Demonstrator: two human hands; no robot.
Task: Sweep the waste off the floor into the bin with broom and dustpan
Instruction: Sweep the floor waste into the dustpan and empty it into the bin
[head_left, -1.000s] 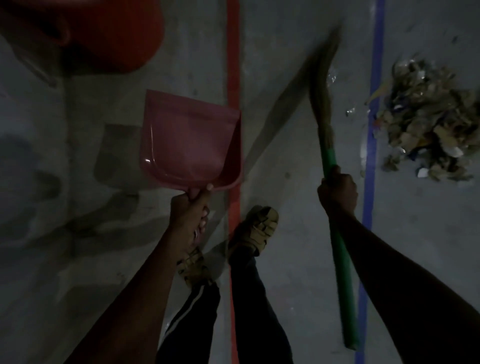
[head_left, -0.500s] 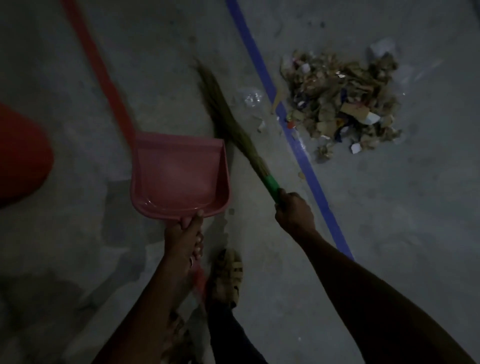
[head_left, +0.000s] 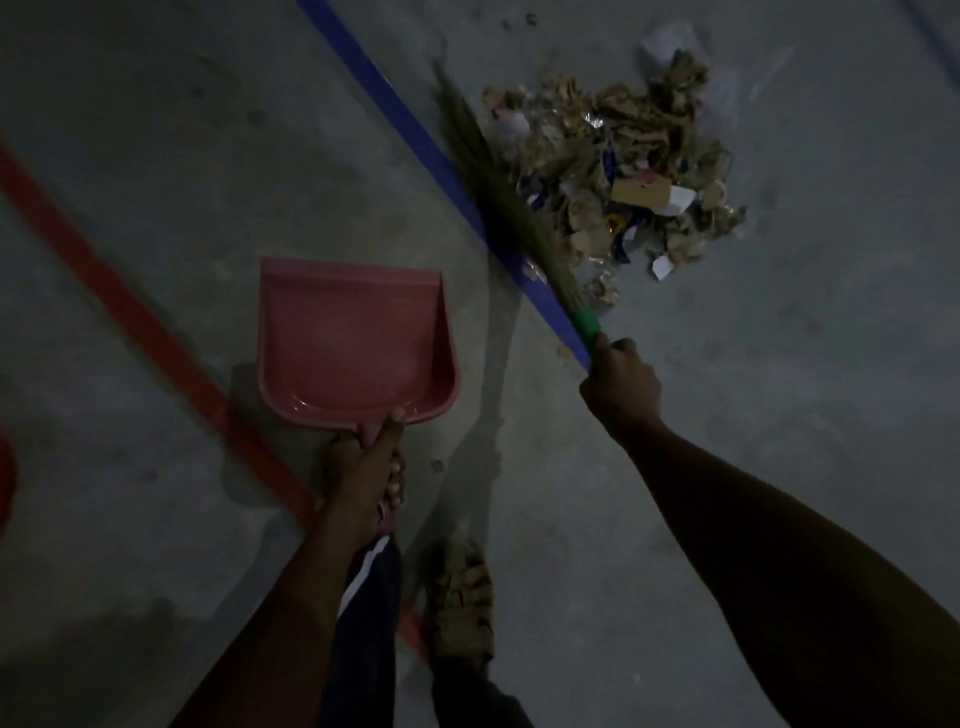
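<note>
Broom bristles at the waste pile's left edge.
Left hand (head_left: 366, 460) grips pink dustpan (head_left: 353, 343) handle; right hand (head_left: 621, 387) grips broom (head_left: 498, 192), bristles touching waste pile (head_left: 623, 161).

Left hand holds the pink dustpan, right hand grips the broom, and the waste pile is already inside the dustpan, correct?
Not quite. The head view shows the pink dustpan holds no waste: the waste pile lies on the floor beyond the blue line, apart from the dustpan. The rest stands: the left hand holds the dustpan, and the right hand grips the broom, whose bristles lie along the pile's edge.
</note>
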